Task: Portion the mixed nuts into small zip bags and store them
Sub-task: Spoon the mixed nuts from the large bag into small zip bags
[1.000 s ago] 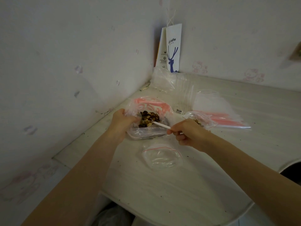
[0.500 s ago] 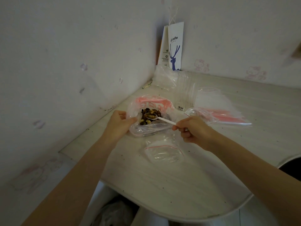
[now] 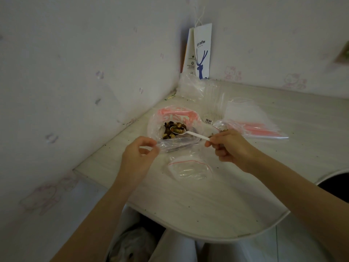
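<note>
A large clear bag with red print (image 3: 175, 116) lies open on the white table (image 3: 207, 201), with mixed nuts (image 3: 172, 130) inside. My right hand (image 3: 229, 146) pinches the handle of a white plastic spoon (image 3: 190, 132), whose bowl sits loaded above the nuts. My left hand (image 3: 139, 156) is just in front of the big bag's near edge, thumb and fingers loosely curled; whether it touches the plastic is unclear. A small empty zip bag with a red seal line (image 3: 189, 168) lies between my hands. A small bag holding some nuts (image 3: 224, 127) sits behind my right hand.
A stack of flat zip bags with red strips (image 3: 253, 121) lies at the right back. Crumpled clear plastic (image 3: 192, 87) and a white paper coffee bag (image 3: 202, 52) stand in the wall corner. Crumbs dot the table. A dark round object (image 3: 336, 183) shows at the right edge.
The spoon went into the nuts and came up loaded. My left hand slid off the big bag's left side toward me and now sits at its near edge.
</note>
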